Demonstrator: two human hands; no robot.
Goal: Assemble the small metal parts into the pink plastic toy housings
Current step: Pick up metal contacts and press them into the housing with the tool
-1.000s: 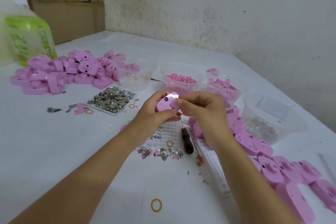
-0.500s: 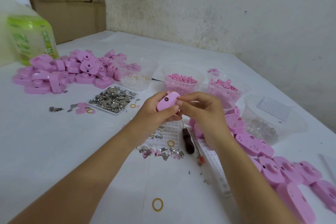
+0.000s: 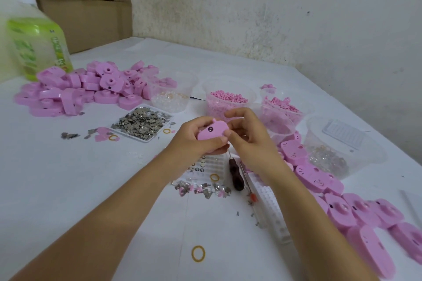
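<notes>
1. Head view, item in hand: pink housing (image 3: 212, 133), held above the table (image 3: 68, 189) at centre, between both hands.
2. Left hand (image 3: 194, 141): fingers curled round the housing's lower edge, gripping it.
3. Right hand (image 3: 249, 141): fingers curled, tips pinching at the housing's right end. Cannot tell whether a metal part lies under them.
4. Stock: tray of metal parts (image 3: 142, 123) just left of the hands; housing pile (image 3: 86, 89) beyond it.
5. Step, judged: fitting a part into the housing.
6. Next move calls for a steady left grip and fine fingertip pressure to seat it.
</notes>
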